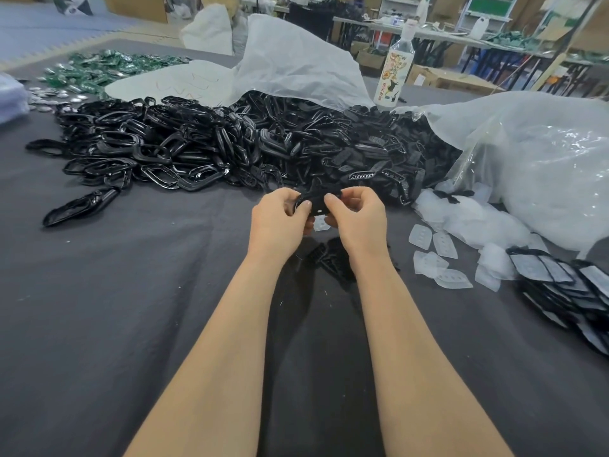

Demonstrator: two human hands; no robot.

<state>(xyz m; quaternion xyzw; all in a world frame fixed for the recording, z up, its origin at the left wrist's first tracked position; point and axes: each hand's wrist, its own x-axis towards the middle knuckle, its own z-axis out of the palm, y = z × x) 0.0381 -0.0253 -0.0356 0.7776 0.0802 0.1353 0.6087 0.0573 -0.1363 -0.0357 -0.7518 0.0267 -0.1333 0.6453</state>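
Both my hands meet over the middle of the dark cloth table (pixel 99 324). My left hand (pixel 278 219) and my right hand (pixel 357 219) pinch a small black plastic part (pixel 317 202) between thumbs and fingers, each at one end of it. A translucent white insert (pixel 321 223) shows just under the part, between my hands. Behind them lies a large heap of black plastic frames (pixel 171 150) and flat black pieces (pixel 369 153). A few black pieces (pixel 329 255) lie on the cloth below my wrists.
Translucent white inserts (pixel 438 258) lie scattered at the right beside a clear plastic bag (pixel 543 166). A stack of assembled black pieces (pixel 566 285) sits at the right edge. A bottle (pixel 393 70), a white sack (pixel 296 61), green circuit boards (pixel 99 69) stand farther back.
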